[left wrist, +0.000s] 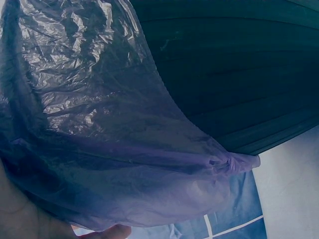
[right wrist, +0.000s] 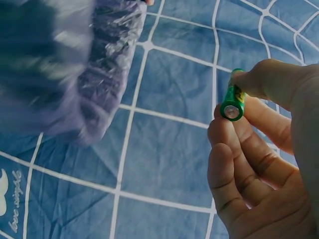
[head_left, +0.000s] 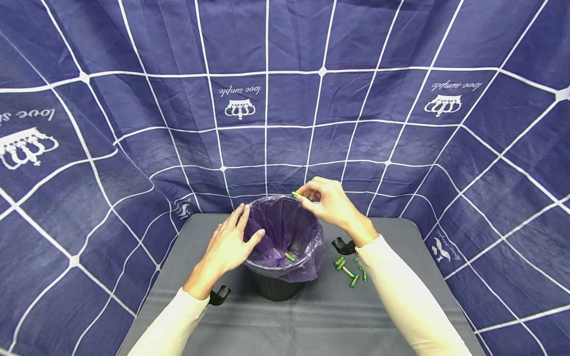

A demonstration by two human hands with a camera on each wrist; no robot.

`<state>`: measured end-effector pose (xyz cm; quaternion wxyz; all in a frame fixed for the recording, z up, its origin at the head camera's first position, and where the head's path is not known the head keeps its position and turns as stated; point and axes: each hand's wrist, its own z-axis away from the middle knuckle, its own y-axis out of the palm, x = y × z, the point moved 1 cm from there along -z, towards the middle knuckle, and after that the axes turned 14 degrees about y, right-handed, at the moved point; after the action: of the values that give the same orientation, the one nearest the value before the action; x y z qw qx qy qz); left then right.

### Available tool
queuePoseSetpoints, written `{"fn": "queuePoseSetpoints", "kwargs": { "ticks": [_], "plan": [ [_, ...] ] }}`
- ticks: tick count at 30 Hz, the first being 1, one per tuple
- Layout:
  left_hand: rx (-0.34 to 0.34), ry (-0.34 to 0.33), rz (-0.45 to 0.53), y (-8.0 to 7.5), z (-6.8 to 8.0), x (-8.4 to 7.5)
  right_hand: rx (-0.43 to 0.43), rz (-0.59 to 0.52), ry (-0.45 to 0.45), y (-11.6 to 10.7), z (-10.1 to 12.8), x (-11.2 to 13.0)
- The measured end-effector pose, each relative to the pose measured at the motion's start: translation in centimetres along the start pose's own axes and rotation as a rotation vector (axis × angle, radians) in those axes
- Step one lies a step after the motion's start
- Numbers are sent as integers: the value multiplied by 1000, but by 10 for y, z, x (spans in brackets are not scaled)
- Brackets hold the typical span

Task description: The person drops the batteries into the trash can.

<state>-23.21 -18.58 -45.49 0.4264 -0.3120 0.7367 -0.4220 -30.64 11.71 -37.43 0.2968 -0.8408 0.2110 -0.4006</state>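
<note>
A dark trash can [head_left: 277, 289] stands upright, lined with a purple plastic bag [head_left: 313, 257] folded over its rim. Down inside the bag lies a green battery [head_left: 290, 256]. Pinched between thumb and fingertips of my right hand [head_left: 331, 202] is another green and yellow battery [right wrist: 233, 103], held above the far right part of the rim. My left hand [head_left: 229, 242] rests at the left side of the rim with its fingers extended; in the left wrist view only a bit of it shows beside the bag.
Several green batteries [head_left: 347, 270] lie on the grey table [head_left: 338, 321] right of the can, some partly behind my right sleeve. A blue cloth [head_left: 285, 143] with white lines hangs behind and at both sides. Black wrist mounts [head_left: 220, 295] stick out below my wrists.
</note>
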Motion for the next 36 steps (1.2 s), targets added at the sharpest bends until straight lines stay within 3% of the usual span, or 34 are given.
{"fn": "queuePoseSetpoints", "kwargs": {
  "ticks": [19, 28, 36],
  "plan": [
    [13, -5, -12, 3, 0, 3, 122, 60, 48, 28, -16, 22],
    [13, 0, -12, 4, -1, 3, 160, 90, 72, 29, -15, 24],
    [13, 2, -15, 3, 0, 2, 219, 192, 102, 26, -9, 23]
  ]
}}
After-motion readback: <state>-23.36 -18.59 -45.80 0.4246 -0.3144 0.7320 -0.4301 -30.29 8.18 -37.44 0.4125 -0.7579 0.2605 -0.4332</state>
